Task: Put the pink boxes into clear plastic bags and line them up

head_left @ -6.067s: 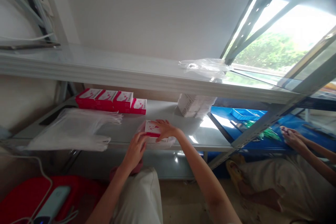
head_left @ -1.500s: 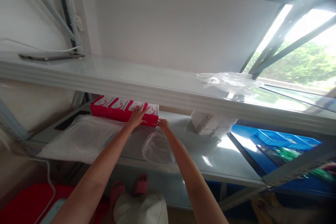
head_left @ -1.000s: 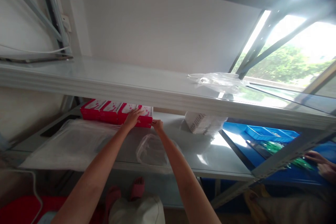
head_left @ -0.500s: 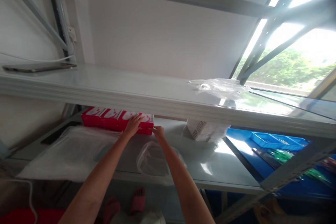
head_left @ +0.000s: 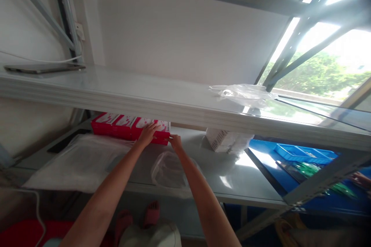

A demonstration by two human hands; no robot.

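Note:
Red-and-white boxes (head_left: 123,125) stand in a row, side by side, on the lower grey shelf, partly hidden by the upper shelf's edge. Across the top and front of the rightmost box (head_left: 160,136) lies my left hand (head_left: 147,133), its fingers stretched out over the printed face. My right hand (head_left: 175,142) is closed at that box's right end, fingertips at the front corner. Below my hands, a clear plastic bag (head_left: 165,171) sits between my forearms. To the left is a large translucent bag (head_left: 75,162), flat on the shelf.
The upper shelf (head_left: 139,88) overhangs the boxes and carries a phone-like flat device (head_left: 43,68) and crumpled clear plastic (head_left: 243,92). A white box (head_left: 220,139) stands further right. Beyond a metal post are a blue tray (head_left: 304,153) and another person's hand (head_left: 361,179).
The view has shifted slightly, so the shelf things appear a little higher. Both hands stay at the rightmost box. The other person's hand shows more clearly at the right edge.

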